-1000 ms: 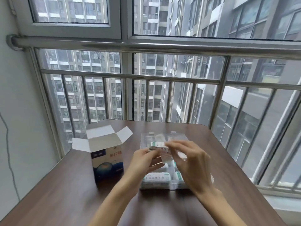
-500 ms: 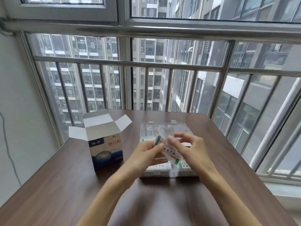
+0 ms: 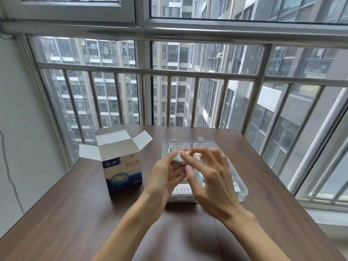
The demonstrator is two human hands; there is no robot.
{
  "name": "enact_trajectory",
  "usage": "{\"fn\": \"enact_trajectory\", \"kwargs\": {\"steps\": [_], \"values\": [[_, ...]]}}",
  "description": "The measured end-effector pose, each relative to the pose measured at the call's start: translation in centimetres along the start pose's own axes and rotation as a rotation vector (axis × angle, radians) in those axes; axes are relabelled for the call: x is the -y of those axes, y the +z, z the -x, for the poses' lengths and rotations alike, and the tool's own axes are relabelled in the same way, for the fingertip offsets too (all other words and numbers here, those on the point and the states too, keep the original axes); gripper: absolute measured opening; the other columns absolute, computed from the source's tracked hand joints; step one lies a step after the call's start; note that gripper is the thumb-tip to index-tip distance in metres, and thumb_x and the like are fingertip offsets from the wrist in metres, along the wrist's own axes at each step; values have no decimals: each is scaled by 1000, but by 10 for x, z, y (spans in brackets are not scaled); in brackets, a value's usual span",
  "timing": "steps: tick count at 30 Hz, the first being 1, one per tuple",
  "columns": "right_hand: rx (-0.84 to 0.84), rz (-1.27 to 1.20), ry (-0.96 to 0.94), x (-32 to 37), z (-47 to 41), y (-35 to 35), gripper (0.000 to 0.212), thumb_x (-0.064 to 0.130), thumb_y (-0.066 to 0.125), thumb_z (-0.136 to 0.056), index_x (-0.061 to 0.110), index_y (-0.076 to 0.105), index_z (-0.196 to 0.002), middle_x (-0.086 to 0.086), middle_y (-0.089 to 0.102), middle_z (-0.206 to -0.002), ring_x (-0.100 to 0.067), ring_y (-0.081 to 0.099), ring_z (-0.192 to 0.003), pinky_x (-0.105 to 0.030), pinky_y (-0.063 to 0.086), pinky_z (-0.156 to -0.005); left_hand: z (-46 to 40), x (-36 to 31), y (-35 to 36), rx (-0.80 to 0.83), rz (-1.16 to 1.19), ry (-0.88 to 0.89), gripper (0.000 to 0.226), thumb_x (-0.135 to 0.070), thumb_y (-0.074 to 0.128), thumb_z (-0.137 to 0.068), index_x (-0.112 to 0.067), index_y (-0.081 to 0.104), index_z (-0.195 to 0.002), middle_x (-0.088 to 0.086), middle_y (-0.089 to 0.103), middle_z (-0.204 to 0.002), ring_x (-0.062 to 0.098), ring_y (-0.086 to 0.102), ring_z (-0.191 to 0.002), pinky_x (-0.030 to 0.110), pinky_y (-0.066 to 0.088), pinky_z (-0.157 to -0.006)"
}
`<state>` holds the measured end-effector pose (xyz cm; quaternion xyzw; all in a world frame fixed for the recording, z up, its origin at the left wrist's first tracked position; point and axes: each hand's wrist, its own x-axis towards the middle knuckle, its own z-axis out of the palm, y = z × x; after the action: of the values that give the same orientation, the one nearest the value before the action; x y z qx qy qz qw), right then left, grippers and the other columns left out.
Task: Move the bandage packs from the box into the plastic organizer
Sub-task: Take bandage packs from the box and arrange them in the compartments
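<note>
While both hands, left (image 3: 165, 174) and right (image 3: 211, 178), pinch one pack (image 3: 181, 157) above the organizer (image 3: 243, 187), I judge placing's underway; next, lower it into a free compartment.

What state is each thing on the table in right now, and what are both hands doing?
Box: upright, top flaps open.
Plastic organizer: lid open, packs lying in its compartments.
Bandage pack: held above the organizer, pinched by both hands.
Left hand: grips the pack.
Right hand: pinches the pack.
Table: bears box and organizer.
</note>
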<state>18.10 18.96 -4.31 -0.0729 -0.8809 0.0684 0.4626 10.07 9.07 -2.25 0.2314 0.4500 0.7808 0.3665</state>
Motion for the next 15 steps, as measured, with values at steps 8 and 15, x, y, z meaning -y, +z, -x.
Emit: {"fn": "enact_trajectory", "kwargs": {"steps": [8, 15], "values": [[-14, -771, 756, -6, -13, -19, 29, 50, 44, -92, 30, 60, -106, 9, 60, -100, -12, 59, -90, -19, 46, -66, 1, 12, -1, -23, -414, 140, 29, -21, 40, -101, -28, 67, -108, -4, 72, -108, 4, 59, -111, 20, 40, -100], [132, -1028, 832, -18, -16, -22, 19, 10, 43, -99, 11, 58, -110, -3, 64, -88, -11, 56, -67, -21, 47, -57, -23, 6, 16, 49, -608, 251, 28, -22, 37, -102, -28, 60, -118, -7, 59, -105, -19, 49, -80, -1, 38, -72]]}}
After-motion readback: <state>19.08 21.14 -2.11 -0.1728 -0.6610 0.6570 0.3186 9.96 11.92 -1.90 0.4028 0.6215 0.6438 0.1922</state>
